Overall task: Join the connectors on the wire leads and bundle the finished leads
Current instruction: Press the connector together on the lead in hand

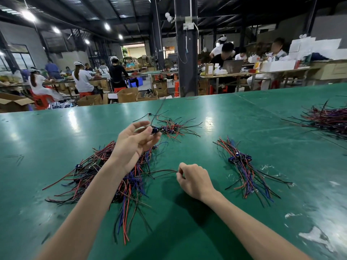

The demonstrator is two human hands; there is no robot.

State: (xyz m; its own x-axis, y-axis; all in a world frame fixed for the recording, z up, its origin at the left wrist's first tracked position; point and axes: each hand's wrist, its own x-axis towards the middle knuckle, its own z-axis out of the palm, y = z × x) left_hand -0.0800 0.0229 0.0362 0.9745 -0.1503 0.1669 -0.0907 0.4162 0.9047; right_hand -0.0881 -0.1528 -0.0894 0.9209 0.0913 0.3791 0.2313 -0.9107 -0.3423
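Green table [244, 113], centre frame: left hand [131, 143] pinches blue connector [155, 130], held clear of piles, prob. for mating. Lower centre: right hand [193, 180], fingers curled, pinches dark lead [161, 170] running from loose pile [105, 177] at lower left.

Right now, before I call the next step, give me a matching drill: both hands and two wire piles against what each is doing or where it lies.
1 left hand
2 right hand
3 largest wire pile
4 far pile

a pinches a dark lead
b at the picture's right edge
c holds a blue connector
d beneath the left forearm

Pairs: 1-c, 2-a, 3-d, 4-b.
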